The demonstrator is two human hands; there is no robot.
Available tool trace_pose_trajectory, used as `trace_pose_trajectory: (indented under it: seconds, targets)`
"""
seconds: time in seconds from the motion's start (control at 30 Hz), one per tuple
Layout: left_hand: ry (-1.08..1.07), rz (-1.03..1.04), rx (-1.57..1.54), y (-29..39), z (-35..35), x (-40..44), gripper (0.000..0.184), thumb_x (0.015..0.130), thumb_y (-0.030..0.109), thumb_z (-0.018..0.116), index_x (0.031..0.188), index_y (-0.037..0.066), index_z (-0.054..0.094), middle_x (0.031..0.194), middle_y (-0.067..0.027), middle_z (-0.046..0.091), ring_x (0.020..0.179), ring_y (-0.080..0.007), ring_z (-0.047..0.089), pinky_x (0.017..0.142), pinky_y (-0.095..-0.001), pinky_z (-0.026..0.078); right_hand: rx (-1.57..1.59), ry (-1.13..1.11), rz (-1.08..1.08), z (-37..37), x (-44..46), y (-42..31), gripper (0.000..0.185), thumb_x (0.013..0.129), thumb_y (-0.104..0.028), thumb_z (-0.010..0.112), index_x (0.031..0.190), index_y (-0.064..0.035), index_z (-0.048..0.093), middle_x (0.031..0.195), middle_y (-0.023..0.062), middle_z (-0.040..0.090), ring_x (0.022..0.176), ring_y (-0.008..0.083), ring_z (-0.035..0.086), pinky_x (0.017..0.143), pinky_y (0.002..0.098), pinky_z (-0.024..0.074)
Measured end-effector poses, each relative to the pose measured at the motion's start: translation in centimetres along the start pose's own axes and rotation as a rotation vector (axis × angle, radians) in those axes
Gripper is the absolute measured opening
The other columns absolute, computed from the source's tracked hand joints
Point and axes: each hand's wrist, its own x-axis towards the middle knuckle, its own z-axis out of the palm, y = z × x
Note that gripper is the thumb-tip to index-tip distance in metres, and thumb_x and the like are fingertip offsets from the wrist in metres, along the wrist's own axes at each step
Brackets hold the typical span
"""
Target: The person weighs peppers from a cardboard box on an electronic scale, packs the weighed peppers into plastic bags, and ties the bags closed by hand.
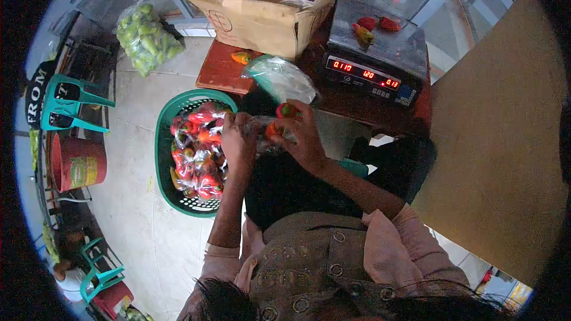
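Note:
My right hand [306,139] is closed around red peppers: one red pepper [286,110] shows at the fingertips, and an orange-red one [274,130] sits lower, by the thumb. A clear plastic bag [262,134] stretches between my two hands over my lap. My left hand [238,135] is pinched on the bag's near-left side, its fingertips partly hidden. Just left of it, a green basket [162,142] holds several clear bags of red peppers [205,163]. A stack of plastic bags [285,83] lies on the small red-brown table ahead.
A digital scale [372,74] with lit red digits bears several peppers [364,34]. Beside it stands an open cardboard box [259,27]. One orange pepper [240,57] lies on the table [220,71]. A bag of green peppers [144,38], a turquoise chair [65,102] and a red bucket [80,160] are leftward.

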Motion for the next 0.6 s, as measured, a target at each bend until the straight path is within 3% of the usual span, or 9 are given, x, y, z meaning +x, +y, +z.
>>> trace_pose_trajectory:
  seconds: [0.07,0.2,0.3,0.47,0.53,0.6]
  targets:
    - [0.0,-0.025,0.039,0.1,-0.2,0.4,0.013,0.077,0.013,0.06,0.082,0.002,0.058,0.08,-0.0158,0.054,0.074,-0.0342,0.055,0.068,-0.0413,0.045,0.103,-0.079,0.065,0.6,-0.3,0.0,0.032,0.071,-0.017,0.073,0.097,-0.0118,0.056,0.126,0.016,0.036,0.114,0.0343,0.041,0.095,0.0427,0.0374]
    - [0.01,-0.044,-0.14,-0.5,0.4,1.1,0.021,0.086,0.021,0.054,0.081,0.001,0.06,0.072,-0.0139,0.057,0.066,-0.0264,0.056,0.063,-0.0351,0.044,-0.176,-0.128,-0.291,1.4,-0.4,0.6,0.035,0.071,-0.017,0.073,0.102,-0.0169,0.056,0.125,0.0167,0.037,0.114,0.0365,0.041,0.095,0.0442,0.0373]
    - [-0.007,-0.199,-0.624,-1.1,1.4,1.5,0.026,0.09,0.024,0.051,0.082,0.001,0.059,0.071,-0.0092,0.056,0.066,-0.0164,0.052,0.061,-0.0296,0.042,-0.32,-0.172,-0.473,1.6,-0.3,0.8,0.038,0.072,-0.018,0.072,0.106,-0.017,0.055,0.126,0.0177,0.036,0.115,0.0372,0.041,0.096,0.0433,0.0369]
    - [-0.045,-0.173,-0.702,0.8,0.6,1.7,0.026,0.091,0.025,0.049,0.083,0.001,0.056,0.071,-0.0031,0.054,0.066,-0.0102,0.047,0.06,-0.026,0.04,-0.283,-0.188,-0.504,1.2,0.4,-1.6,0.049,0.081,-0.024,0.062,0.122,-0.0045,0.044,0.121,0.0219,0.042,0.109,0.0361,0.048,0.091,0.0424,0.0413]
    - [-0.06,-0.142,-0.698,1.2,0.0,1.8,0.023,0.091,0.023,0.049,0.085,0.002,0.056,0.072,-0.0025,0.055,0.066,-0.0096,0.048,0.06,-0.0251,0.041,-0.487,-0.202,-0.622,0.9,0.5,-0.9,0.045,0.082,-0.027,0.06,0.12,-0.0058,0.047,0.123,0.0226,0.039,0.107,0.0382,0.049,0.091,0.0435,0.0425]
    - [-0.054,-0.08,-0.704,1.5,-0.3,1.9,0.019,0.09,0.02,0.051,0.087,0.002,0.056,0.073,-0.0025,0.056,0.067,-0.009,0.049,0.061,-0.0245,0.042,-0.481,-0.257,-0.465,0.7,0.4,-0.8,0.044,0.083,-0.028,0.058,0.121,-0.0083,0.047,0.125,0.023,0.036,0.105,0.0386,0.05,0.089,0.0434,0.0449]
